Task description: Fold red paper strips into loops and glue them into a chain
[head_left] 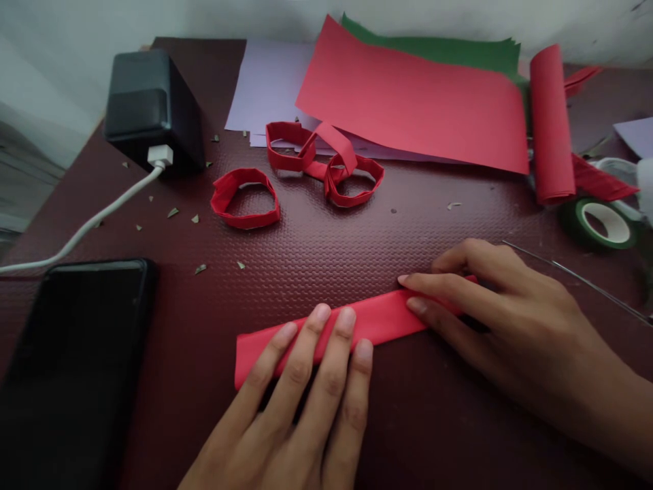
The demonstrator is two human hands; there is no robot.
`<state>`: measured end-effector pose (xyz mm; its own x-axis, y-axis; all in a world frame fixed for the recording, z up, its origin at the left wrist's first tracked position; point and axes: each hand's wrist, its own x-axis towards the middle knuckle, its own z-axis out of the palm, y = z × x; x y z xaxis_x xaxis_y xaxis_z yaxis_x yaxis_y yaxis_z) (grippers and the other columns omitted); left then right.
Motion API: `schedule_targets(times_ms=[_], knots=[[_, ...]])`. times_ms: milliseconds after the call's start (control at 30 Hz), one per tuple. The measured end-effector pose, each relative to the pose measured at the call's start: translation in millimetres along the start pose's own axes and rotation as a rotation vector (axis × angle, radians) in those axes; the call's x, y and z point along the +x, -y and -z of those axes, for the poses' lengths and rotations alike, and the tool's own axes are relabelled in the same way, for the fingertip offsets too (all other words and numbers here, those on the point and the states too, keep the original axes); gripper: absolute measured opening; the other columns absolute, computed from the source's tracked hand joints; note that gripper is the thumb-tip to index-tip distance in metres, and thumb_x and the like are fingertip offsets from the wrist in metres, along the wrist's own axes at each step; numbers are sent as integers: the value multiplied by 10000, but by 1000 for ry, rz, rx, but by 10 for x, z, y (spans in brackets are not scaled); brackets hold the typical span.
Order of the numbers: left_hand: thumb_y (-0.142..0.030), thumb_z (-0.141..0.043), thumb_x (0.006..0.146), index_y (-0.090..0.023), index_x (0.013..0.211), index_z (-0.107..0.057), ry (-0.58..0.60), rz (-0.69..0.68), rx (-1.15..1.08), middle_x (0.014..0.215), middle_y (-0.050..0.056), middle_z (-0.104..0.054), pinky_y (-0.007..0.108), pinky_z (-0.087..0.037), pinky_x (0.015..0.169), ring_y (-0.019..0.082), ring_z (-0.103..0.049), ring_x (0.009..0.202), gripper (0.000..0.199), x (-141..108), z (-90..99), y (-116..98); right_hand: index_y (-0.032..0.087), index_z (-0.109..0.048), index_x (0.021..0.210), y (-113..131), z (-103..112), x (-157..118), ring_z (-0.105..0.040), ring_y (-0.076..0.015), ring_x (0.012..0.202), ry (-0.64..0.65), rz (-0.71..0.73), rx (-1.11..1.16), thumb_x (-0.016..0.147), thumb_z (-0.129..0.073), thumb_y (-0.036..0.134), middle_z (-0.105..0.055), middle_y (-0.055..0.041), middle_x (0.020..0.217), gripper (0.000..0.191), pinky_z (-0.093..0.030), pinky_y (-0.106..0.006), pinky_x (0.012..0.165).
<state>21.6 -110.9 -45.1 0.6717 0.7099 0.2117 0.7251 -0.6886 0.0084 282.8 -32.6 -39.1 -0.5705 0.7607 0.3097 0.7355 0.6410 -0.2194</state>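
Note:
A folded strip of red paper lies slantwise on the dark red table, its left end nearer to me. My left hand rests flat across its left half, fingers stretched out and slightly apart. Toward the right end, my right hand has its thumb and forefinger closed on the strip; the other fingers curl behind and partly cover that end. Beyond my hands sits a single red paper ring. Farther back lie linked red paper loops.
Red sheets lie over green and lilac paper. At right are a red paper roll, green tape and a thin metal rod. A phone and a black charger with white cable occupy the left.

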Motion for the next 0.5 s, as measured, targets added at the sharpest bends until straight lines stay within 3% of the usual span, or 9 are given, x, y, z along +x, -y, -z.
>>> schedule_targets(times_ms=[500], knots=[[-104, -437, 1002, -35, 1557, -460, 32, -7, -11, 1652, 244, -452, 512, -190, 1334, 413, -293, 1609, 560, -6, 8, 2, 250, -676, 1071, 4, -1, 3, -588, -222, 769, 3, -19, -4, 1032, -611, 194, -668, -72, 956, 94, -447, -411, 691]])
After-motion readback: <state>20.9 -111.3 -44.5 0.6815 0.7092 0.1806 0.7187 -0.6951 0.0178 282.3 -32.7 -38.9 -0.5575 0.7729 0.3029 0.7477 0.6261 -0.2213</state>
